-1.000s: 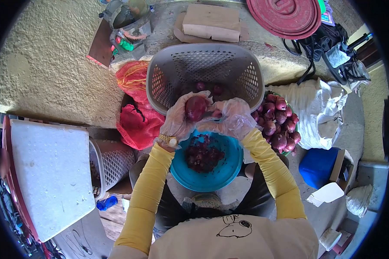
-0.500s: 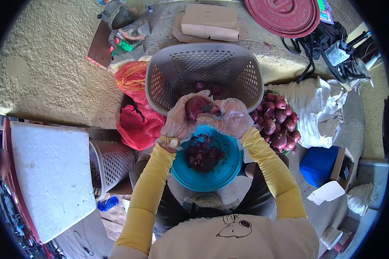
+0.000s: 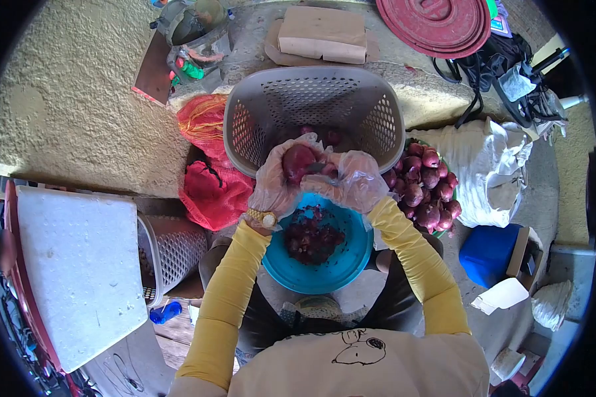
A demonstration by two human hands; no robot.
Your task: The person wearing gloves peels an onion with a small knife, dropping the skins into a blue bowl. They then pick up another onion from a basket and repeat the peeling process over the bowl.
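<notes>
My left hand [image 3: 276, 177], in a clear plastic glove and with a gold watch at the wrist, is closed around a red onion [image 3: 298, 163]. Close against it, my right hand [image 3: 361, 175], gloved the same way, has its fingers curled in. A small dark blade [image 3: 319, 166], like a knife's, shows between the hands at the onion's side; its handle is hidden. Both hands are over the front rim of a grey perforated basket [image 3: 314, 102] with a few onions inside. Below them, a blue basin [image 3: 351, 261] holds dark red onion skins [image 3: 313, 238].
Many red onions [image 3: 427, 182] are heaped on the right, beside a white sack [image 3: 487, 172]. Red mesh bags [image 3: 208, 188] lie left of the basket. A white foam board [image 3: 79, 271], a second basket [image 3: 175, 255] and a blue container [image 3: 489, 257] stand around.
The onion in my left hand has turned or shifted slightly, and the hands have barely moved. The basket, basin and heap are essentially the same.
</notes>
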